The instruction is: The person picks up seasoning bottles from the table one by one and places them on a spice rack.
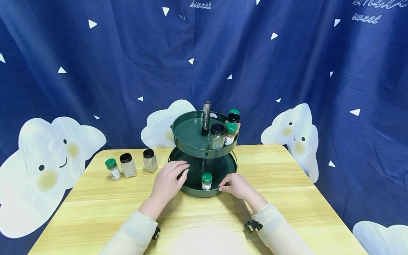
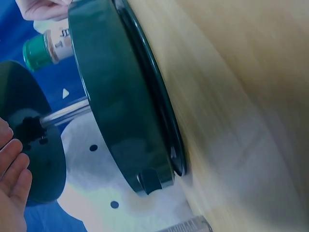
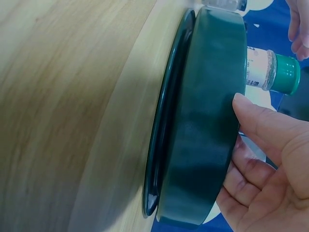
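Observation:
A dark green two-tier turntable rack stands on the table, with an upper tray and a lower tray. My right hand pinches the lower tray's rim at the front right, thumb on the outer wall in the right wrist view. Beside the lower tray's left side, my left hand hovers with loosely bent fingers and holds nothing. Between the hands, a small green-lidded spice jar stands upright near the lower tray's front edge. In the right wrist view its white label shows.
Several spice jars crowd the upper tray's right side, among them a black-lidded jar and a green-lidded one. Left of the rack stand a green-lidded jar and two black-lidded jars, one beside it, another nearer the rack.

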`<state>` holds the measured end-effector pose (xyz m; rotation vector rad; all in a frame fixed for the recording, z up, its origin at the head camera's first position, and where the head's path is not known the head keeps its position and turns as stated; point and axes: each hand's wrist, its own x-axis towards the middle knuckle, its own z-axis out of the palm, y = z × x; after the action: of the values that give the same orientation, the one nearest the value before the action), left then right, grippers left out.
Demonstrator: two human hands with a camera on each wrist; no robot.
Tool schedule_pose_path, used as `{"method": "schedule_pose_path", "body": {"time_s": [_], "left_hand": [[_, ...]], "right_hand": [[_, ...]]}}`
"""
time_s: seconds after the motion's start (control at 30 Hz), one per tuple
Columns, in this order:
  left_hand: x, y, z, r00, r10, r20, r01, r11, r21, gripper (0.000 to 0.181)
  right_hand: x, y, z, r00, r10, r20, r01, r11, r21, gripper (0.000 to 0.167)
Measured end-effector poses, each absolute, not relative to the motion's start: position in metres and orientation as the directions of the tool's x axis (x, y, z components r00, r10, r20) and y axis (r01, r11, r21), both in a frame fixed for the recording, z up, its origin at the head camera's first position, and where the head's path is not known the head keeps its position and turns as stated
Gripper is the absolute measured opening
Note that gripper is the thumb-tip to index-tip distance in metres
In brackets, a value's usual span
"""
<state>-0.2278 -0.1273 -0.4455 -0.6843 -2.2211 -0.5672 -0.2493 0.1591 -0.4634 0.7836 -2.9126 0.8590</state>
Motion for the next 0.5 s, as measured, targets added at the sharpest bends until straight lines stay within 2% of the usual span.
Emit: {"method": "schedule_pose_path", "body": {"time_s": [0.2, 0.4, 0.5], "left_hand": [[-0.23, -0.137, -0.445, -0.599, 0.258, 0.758, 0.604, 0.767, 0.216, 0.021], [-0.234, -0.146, -0.445, -0.579, 0.212, 0.787, 0.593, 0.772, 0.228, 0.02], [-0.236, -0.152, -0.445, -0.577, 0.19, 0.795, 0.578, 0.782, 0.232, 0.021]], "right_hand": [[-0.25, 0.161, -0.466, -0.86, -0.482, 0.166, -0.496, 0.714, -0.494, 0.004], [-0.248, 0.161, -0.463, -0.82, -0.522, 0.233, -0.562, 0.663, -0.495, 0.003], [-0.247, 0.161, -0.463, -0.827, -0.516, 0.223, -0.552, 0.67, -0.496, 0.003]]}}
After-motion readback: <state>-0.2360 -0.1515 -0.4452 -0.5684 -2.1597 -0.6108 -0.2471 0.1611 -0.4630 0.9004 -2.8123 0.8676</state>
